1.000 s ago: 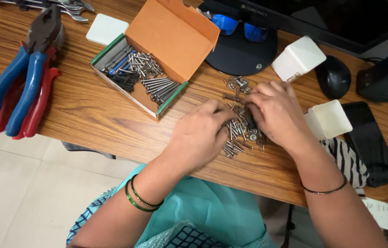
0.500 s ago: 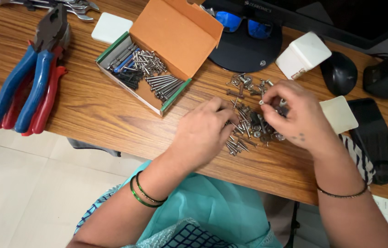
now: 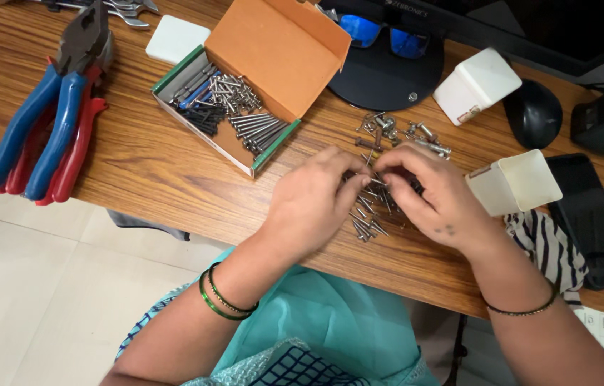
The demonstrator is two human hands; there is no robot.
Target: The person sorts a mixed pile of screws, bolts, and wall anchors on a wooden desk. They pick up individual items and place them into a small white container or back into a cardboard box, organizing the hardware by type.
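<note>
- Left hand point(image 3: 314, 204) and right hand point(image 3: 427, 189) fingertips meet, pinched on one small screw point(image 3: 375, 181) above the screw pile point(image 3: 377, 207).
- Pile sits on wooden table point(image 3: 137, 164), between both hands.
- Open orange box point(image 3: 259, 86) of screws left; pliers point(image 3: 52, 107) far left.

A bare strip of tabletop point(image 3: 137, 164) is left open along the near edge, between the pliers point(image 3: 45, 114) on the left and the left hand point(image 3: 313, 207). Straight ahead, passage is barred by the open cardboard box point(image 3: 245, 93), whose raised orange flap stands tall. The middle is taken up by the scattered screws point(image 3: 380, 179) and both hands, the right hand point(image 3: 431, 196) included. To the right, the way is closed by two white containers point(image 3: 516, 182), the computer mouse point(image 3: 534, 114) and the round monitor base point(image 3: 388, 71).
</note>
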